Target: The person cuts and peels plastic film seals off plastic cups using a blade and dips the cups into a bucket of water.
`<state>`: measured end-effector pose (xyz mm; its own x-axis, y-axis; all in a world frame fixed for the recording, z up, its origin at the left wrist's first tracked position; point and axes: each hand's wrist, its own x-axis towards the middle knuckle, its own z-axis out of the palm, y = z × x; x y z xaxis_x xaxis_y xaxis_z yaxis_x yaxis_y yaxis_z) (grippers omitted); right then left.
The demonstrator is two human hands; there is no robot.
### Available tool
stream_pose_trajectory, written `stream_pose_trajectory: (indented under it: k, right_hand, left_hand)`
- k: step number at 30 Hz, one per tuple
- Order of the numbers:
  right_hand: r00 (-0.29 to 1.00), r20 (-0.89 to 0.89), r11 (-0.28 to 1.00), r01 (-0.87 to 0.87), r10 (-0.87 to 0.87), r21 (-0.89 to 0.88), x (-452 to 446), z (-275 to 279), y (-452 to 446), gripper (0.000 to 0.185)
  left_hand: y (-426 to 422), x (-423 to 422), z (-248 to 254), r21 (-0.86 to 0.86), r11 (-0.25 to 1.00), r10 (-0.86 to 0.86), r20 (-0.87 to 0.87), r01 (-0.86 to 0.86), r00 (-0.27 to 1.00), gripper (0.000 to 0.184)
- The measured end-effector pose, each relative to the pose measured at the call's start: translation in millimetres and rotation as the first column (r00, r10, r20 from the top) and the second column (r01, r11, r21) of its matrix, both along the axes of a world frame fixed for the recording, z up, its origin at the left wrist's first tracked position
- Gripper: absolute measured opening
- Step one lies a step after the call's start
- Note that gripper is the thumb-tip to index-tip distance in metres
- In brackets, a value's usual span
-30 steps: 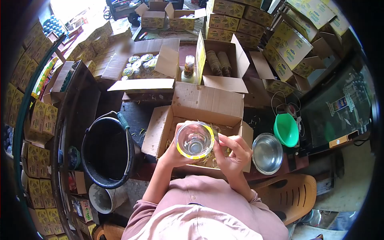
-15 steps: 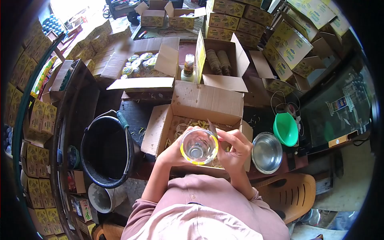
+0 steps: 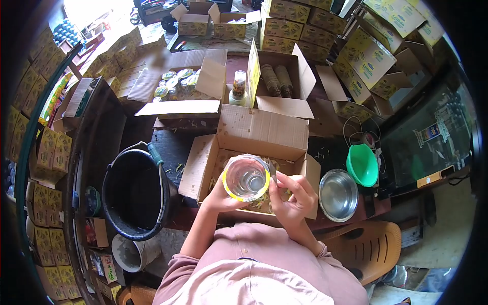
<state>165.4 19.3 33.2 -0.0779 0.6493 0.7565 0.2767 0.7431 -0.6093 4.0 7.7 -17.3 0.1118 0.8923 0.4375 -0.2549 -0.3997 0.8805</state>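
A clear cup (image 3: pixel 247 178) with a yellow band round its rim is held above the open cardboard box (image 3: pixel 262 123), its mouth facing me. My left hand (image 3: pixel 221 195) is wrapped round the cup's left side. At the cup's right edge, my right hand (image 3: pixel 295 196) pinches a small thin dark blade (image 3: pixel 272 170) between thumb and fingers. Yellow and pale scraps (image 3: pixel 231 161) lie on the floor of the box, partly hidden by my hands and the cup.
A black bucket (image 3: pixel 134 193) stands at the left, with a pale pail (image 3: pixel 129 251) below it. To the right are a metal bowl (image 3: pixel 339 195) and a green basin (image 3: pixel 362 165). Behind are a box of lidded cups (image 3: pixel 175 81) and a bottle (image 3: pixel 238 91).
The cup moved a little right and then back left, and its tilt changed. My right hand stayed beside it, and the blade now lies closer along the rim than half a second ago.
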Motion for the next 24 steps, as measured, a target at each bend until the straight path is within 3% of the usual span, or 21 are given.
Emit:
stream_pose_trajectory:
  k: [3,9,13,18,24]
  right_hand:
    - [1.0,0.008,0.999,-0.011,0.01,0.032,-1,3,0,0.027]
    - [1.0,0.008,1.0,-0.008,0.008,0.023,-3,4,-2,0.027]
    - [1.0,0.01,0.999,-0.024,0.024,-0.022,-1,4,2,0.026]
    - [0.99,-0.083,0.979,-0.125,0.113,-0.161,3,1,3,0.026]
    - [0.997,-0.041,0.989,-0.075,0.07,-0.127,2,2,5,0.027]
  left_hand:
    - [-1,3,-3,0.005,1.0,0.031,0.007,-0.031,1.0,0.073]
    - [-5,6,0,0.072,0.981,0.191,-0.202,-0.179,0.961,0.072]
    - [-5,6,7,0.111,0.987,0.14,-0.22,-0.117,0.966,0.068]
    - [-7,2,9,0.011,0.995,0.102,-0.172,-0.102,0.98,0.069]
    - [-5,1,14,0.024,0.999,-0.032,-0.2,0.037,0.979,0.068]
